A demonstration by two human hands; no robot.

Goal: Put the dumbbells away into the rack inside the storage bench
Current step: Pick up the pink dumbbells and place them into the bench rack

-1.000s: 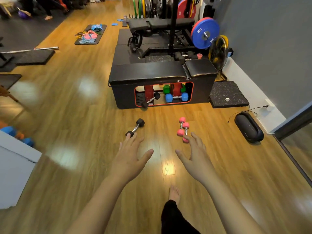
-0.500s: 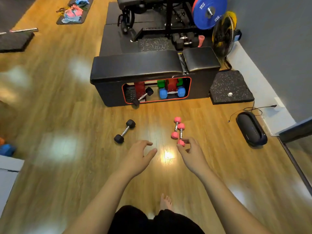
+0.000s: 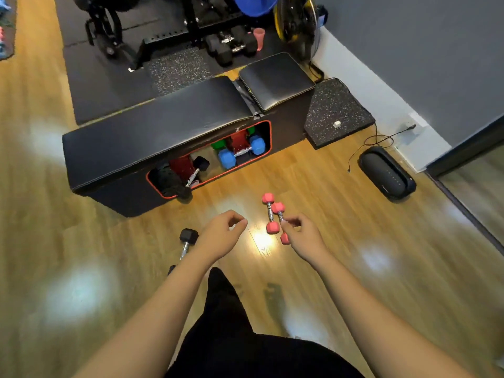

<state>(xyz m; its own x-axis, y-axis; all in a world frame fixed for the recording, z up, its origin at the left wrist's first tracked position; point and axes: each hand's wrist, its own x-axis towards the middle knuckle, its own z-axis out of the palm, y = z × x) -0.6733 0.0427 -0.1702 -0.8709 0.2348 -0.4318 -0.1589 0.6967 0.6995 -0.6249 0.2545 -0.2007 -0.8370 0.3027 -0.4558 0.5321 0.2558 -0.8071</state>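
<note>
Two pink dumbbells lie side by side on the wooden floor in front of the storage bench (image 3: 152, 137). My right hand (image 3: 304, 234) has its fingers curled around the handle of the right pink dumbbell (image 3: 278, 208). The left pink dumbbell (image 3: 270, 214) lies free beside it. My left hand (image 3: 221, 236) hovers half curled and holds nothing, just right of a black dumbbell (image 3: 188, 240) on the floor. In the bench's red-rimmed opening, a blue dumbbell (image 3: 241, 153) and a green one (image 3: 218, 144) sit by the red rack (image 3: 238, 140). Another black dumbbell (image 3: 195, 172) leans out of the opening.
A black speaker (image 3: 387, 173) with a cable lies on the floor to the right, near the grey wall. A speckled rubber mat (image 3: 338, 113) sits beside the bench. Behind the bench are a weight rack, black hex dumbbells (image 3: 231, 45) and a pink cup (image 3: 259, 36). My black-clad leg (image 3: 226, 323) is below.
I have come closer to the bench and lean over the floor. My right hand reached the right pink dumbbell and curled its fingers around the handle. My left hand moved right, past the black dumbbell.
</note>
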